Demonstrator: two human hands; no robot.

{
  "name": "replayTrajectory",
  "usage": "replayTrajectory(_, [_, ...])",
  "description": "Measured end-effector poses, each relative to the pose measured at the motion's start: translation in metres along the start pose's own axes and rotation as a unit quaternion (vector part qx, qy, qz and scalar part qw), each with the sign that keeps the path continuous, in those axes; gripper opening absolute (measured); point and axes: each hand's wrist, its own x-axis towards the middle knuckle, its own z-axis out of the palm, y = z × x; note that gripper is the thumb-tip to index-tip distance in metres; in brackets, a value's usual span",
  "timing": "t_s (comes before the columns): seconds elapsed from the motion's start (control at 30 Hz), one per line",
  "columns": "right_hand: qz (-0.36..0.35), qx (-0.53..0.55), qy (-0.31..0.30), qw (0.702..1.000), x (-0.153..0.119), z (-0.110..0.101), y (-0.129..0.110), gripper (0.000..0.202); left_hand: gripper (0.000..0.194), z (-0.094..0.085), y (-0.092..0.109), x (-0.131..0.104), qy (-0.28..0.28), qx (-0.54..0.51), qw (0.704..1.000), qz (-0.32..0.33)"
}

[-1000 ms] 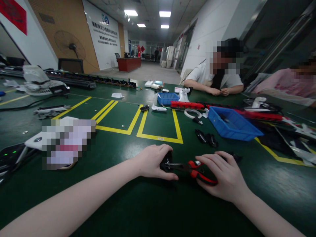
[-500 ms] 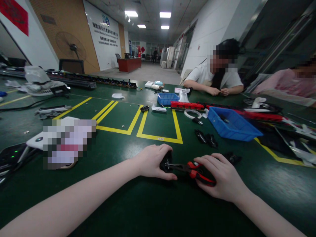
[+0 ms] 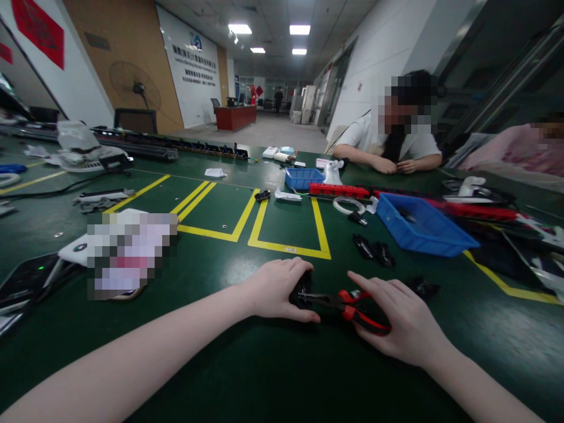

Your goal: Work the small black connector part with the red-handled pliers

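My left hand (image 3: pixel 282 291) is closed around a small black part (image 3: pixel 301 289), mostly hidden by the fingers and thumb. Long-nose pliers (image 3: pixel 348 304) with red and black handles lie in my right hand (image 3: pixel 399 317). Their metal jaws point left and meet the black part. The right index finger is stretched out above the handles, while the thumb and other fingers stay around the lower handle. Both hands are low over the green table (image 3: pixel 273 376). Several small black pieces (image 3: pixel 372 249) lie beyond the right hand, and another dark piece (image 3: pixel 423 288) sits beside it.
A blue bin (image 3: pixel 423 226) stands at the right, with a smaller blue bin (image 3: pixel 304 177) farther back. Red strips (image 3: pixel 339 190) run between them. Phones (image 3: pixel 132 252) lie at the left. Yellow tape (image 3: pixel 288 249) marks the table. Two people sit across at the right.
My right index finger has lifted off the pliers and straightened. The pliers' jaws remain at the black part in my left hand. The whole view has shifted slightly.
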Motion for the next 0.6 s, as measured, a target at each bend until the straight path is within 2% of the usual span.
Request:
replayTrajectory(0.3, [-0.026,-0.016,0.032,0.999,0.0002,0.0006,0.0011,0.041,0.081,0.0017,0.0006,-0.0006,0.015,0.025,1.000,-0.011])
replayTrajectory(0.6, [-0.027,-0.007,0.032,0.999,0.0015,0.0001,-0.0008,0.037,0.085,-0.0005,0.0004,-0.0011,0.013,0.030,0.999,-0.004])
